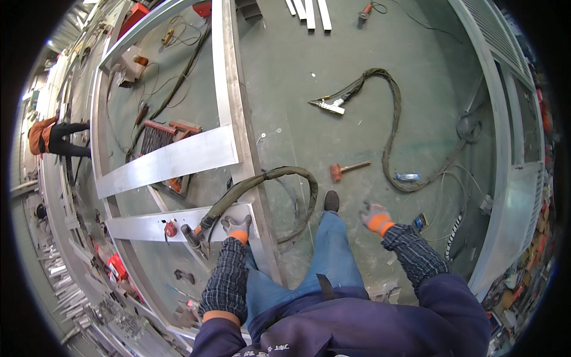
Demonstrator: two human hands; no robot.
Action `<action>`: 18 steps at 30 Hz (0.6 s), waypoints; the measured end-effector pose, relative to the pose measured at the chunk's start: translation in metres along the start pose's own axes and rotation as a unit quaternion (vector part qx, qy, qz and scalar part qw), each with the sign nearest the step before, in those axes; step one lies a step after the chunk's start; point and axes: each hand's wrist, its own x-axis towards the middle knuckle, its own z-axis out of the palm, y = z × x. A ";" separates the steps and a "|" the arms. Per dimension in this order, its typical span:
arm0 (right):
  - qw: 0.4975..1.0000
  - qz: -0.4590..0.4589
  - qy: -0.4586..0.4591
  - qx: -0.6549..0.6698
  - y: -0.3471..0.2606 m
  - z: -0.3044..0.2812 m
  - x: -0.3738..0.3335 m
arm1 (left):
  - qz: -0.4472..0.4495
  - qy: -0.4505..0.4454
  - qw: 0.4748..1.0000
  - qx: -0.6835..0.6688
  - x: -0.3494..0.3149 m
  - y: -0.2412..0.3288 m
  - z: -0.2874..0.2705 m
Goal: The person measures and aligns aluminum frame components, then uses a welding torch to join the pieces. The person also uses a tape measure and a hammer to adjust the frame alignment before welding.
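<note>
- Crossbar (140,228) of pale metal, the lower of two on the frame, lies under or right beside the left hand (238,227), to the left of the person's legs and well apart from the right hand (376,216).
- Left hand, in a grey and orange glove: at the crossbar's right end, fingers part-curled; whether it grips the edge or merely rests there, I cannot tell.
- Torch-like tool (193,238) with a green-sheathed hose (238,189): lies across the crossbar just left of the left hand; contact with the glove is unclear.
- Right hand, gloved alike: out over the floor to the right of the legs, fingers loosely spread, nothing in its grasp.
- Red round object (171,229): on the crossbar, left of the tool.
- Metal frame (241,101): runs forward from the crossbar, a wider crossbar (172,159) farther ahead.
- Mallet (337,172) with a reddish head: on the floor ahead of the right hand.
- Second torch (328,107): farther ahead, its hose curving right.
- Another person (44,137) in an orange top: far left.
</note>
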 end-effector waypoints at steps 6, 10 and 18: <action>0.994 0.106 -0.005 0.019 0.123 0.010 0.026 | -0.013 -0.051 0.997 0.055 -0.010 0.019 -0.008; 0.997 0.072 0.003 0.033 0.118 0.030 0.041 | -0.009 -0.054 0.998 0.021 -0.005 0.018 -0.011; 0.994 -0.032 -0.081 0.070 0.025 0.031 0.063 | -0.021 -0.043 0.999 -0.010 0.003 0.003 -0.016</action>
